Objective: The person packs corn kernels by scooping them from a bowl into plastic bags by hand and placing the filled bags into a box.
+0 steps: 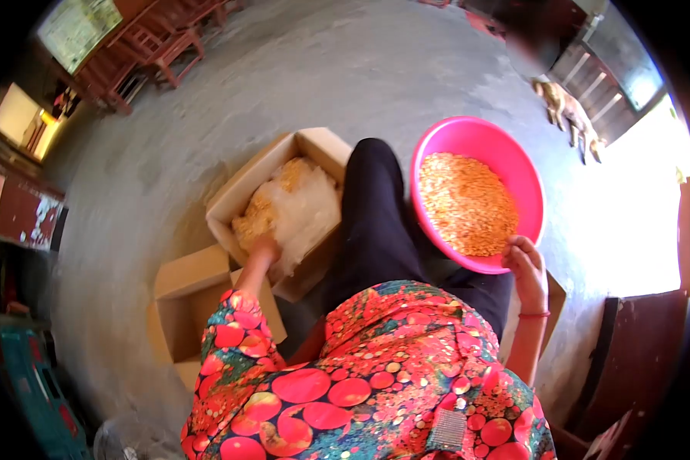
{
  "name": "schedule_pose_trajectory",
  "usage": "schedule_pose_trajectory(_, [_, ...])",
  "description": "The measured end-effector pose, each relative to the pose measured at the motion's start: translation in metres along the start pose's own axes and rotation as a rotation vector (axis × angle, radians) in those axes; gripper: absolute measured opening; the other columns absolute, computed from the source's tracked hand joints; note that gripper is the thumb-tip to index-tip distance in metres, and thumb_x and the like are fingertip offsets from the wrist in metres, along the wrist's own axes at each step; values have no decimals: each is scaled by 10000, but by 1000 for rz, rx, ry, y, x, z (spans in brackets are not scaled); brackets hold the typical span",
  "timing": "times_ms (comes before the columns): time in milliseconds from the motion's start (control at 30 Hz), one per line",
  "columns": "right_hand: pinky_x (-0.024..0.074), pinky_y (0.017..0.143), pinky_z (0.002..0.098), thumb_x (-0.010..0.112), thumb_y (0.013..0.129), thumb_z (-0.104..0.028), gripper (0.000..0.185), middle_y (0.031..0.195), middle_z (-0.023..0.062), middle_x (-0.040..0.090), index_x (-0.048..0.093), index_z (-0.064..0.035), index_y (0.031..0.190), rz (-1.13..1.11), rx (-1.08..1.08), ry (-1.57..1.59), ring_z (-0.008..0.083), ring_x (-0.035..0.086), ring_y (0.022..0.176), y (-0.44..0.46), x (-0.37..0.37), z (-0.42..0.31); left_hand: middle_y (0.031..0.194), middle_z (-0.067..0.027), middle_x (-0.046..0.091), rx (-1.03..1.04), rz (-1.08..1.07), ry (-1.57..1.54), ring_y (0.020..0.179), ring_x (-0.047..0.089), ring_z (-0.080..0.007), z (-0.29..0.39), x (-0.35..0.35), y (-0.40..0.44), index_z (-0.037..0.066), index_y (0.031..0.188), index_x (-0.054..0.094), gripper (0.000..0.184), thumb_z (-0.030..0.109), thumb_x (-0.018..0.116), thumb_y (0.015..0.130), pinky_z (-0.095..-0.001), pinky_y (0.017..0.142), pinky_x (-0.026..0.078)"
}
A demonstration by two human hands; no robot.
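My left hand (266, 248) reaches into an open cardboard box (234, 198) on the left, at the edge of a clear plastic bag (303, 207). Its fingers are mostly hidden and blurred. Pale yellow pieces (254, 220) lie in the box beside and under the plastic. On the right, a pink basin (514, 149) holds a heap of small orange kernels (468, 203). Over the basin's near right rim is my right hand (525, 264), thumb and fingers bent together in a pinch. Whatever sits between those fingertips is too small to make out.
A second open cardboard box (188, 307) stands at the lower left. Another cardboard piece (552, 310) shows beneath my right arm. Wooden chairs (157, 46) line the back left. A dog (571, 111) lies on the concrete floor (307, 69) near the bright doorway.
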State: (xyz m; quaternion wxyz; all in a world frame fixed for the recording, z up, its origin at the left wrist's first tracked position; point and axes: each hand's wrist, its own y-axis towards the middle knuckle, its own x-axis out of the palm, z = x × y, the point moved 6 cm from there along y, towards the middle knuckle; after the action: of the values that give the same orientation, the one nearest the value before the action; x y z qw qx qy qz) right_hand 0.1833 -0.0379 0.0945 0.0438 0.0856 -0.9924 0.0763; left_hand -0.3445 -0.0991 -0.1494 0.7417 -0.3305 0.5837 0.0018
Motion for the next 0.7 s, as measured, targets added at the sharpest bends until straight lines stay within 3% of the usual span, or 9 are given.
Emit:
schedule_pose_trajectory(67, [423,611,205,475,815,-102,154,761,33,538,502,-9,936,27,7,-33,95,512,676,-5,1,2,859,-199,579,168,-148,170,839,561,-328,20,23,11,4,802,610,230,139,493,657,-390,707,457])
schedule_pose_trajectory(100, [426,613,211,481,811,-103,149,766,34,540,507,-12,927,38,13,-28,97,515,681,-8,0,3,836,-218,575,210,-92,72,797,568,-336,23,33,16,0,777,614,210,113,493,647,-387,687,465])
schedule_pose_trajectory(133, [429,616,214,484,809,-106,145,768,34,543,513,-18,920,64,11,-76,97,519,687,-10,-1,1,824,-235,569,355,-153,89,747,578,-332,14,81,52,-9,868,584,268,110,515,638,-392,658,467])
schedule_pose_trajectory(267, [439,650,212,496,811,-139,172,789,35,559,522,-17,928,81,-12,-57,98,533,712,-21,-4,-5,789,-17,543,22,-609,-993,638,486,-139,-14,107,31,105,956,536,358,403,440,783,-309,509,389])
schedule_pose_trajectory(467, [442,623,199,479,823,-140,158,768,8,558,533,-34,926,34,-1,72,72,530,661,-26,-9,33,751,-31,553,244,-453,-303,634,510,-150,-27,108,40,79,915,540,293,324,442,787,-302,531,409])
schedule_pose_trajectory(700, [434,651,193,458,830,-163,178,776,-14,546,528,-42,941,-47,65,14,58,523,716,-32,-5,81,705,-48,565,524,-164,-17,628,538,-163,-28,93,51,48,867,545,222,231,445,792,-293,557,432])
